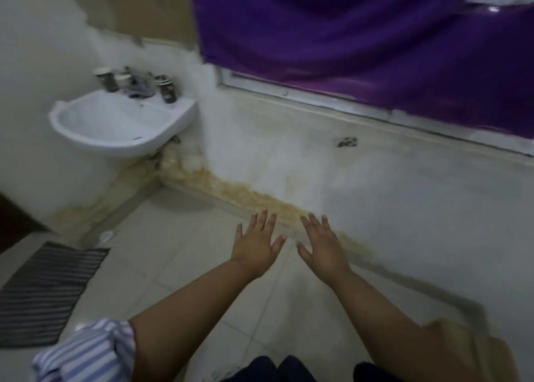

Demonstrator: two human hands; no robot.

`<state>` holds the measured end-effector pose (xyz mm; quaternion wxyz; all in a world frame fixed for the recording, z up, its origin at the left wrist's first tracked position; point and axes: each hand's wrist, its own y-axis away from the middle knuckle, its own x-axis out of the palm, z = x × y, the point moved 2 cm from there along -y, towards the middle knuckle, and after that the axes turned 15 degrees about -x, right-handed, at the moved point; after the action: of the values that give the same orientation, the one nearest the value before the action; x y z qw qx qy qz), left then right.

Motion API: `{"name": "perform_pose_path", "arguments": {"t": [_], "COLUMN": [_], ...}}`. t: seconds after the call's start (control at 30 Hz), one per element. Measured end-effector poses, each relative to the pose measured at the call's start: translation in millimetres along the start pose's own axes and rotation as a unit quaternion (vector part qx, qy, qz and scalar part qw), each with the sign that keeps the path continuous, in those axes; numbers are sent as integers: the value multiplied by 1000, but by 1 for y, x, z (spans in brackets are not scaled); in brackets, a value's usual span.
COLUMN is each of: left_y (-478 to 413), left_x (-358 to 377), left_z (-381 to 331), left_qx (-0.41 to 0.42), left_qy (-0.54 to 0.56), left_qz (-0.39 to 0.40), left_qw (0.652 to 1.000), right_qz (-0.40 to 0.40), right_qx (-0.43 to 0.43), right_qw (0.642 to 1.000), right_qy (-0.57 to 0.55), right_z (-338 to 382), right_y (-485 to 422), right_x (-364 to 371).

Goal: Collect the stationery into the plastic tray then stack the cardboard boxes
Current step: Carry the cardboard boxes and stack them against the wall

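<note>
My left hand (255,244) and my right hand (323,244) are stretched out in front of me, side by side, palms down and fingers spread, holding nothing. They hover over a pale tiled floor near the foot of a stained white wall. A brown cardboard piece (468,350) shows at the bottom right corner, partly cut off by the frame. No stationery and no plastic tray are in view.
A white wall-mounted sink (121,121) with a tap and several small containers on its rim is at the left. A striped dark mat (46,292) lies on the floor at the lower left. A purple curtain (361,34) hangs over a window at the top right.
</note>
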<state>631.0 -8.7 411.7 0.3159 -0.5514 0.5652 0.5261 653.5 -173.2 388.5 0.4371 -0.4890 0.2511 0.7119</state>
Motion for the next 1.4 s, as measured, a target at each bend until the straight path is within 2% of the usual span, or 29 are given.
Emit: {"name": "perform_pose_path", "arguments": {"t": [0.33, 0.6, 0.87, 1.07, 1.23, 1.4], "left_y": [77, 130, 152, 145, 126, 93], "left_x": [-17, -13, 29, 81, 137, 231], "left_z": [184, 257, 300, 331, 361, 411], "left_qx": [-228, -379, -486, -520, -542, -569], "left_qy": [54, 106, 167, 186, 243, 269], "left_qz": [-35, -73, -67, -71, -68, -82], "left_qw": [972, 917, 855, 830, 801, 772], "right_qz": [98, 172, 238, 266, 283, 280], "right_qx": [-193, -328, -368, -362, -344, -329], "right_qw": [976, 928, 897, 891, 891, 897], "right_qy": [-35, -43, -58, -64, -83, -88], "right_z": [158, 239, 267, 273, 266, 242], "right_y": [-54, -75, -82, -85, -90, -98], "right_x": [85, 128, 176, 239, 314, 433]}}
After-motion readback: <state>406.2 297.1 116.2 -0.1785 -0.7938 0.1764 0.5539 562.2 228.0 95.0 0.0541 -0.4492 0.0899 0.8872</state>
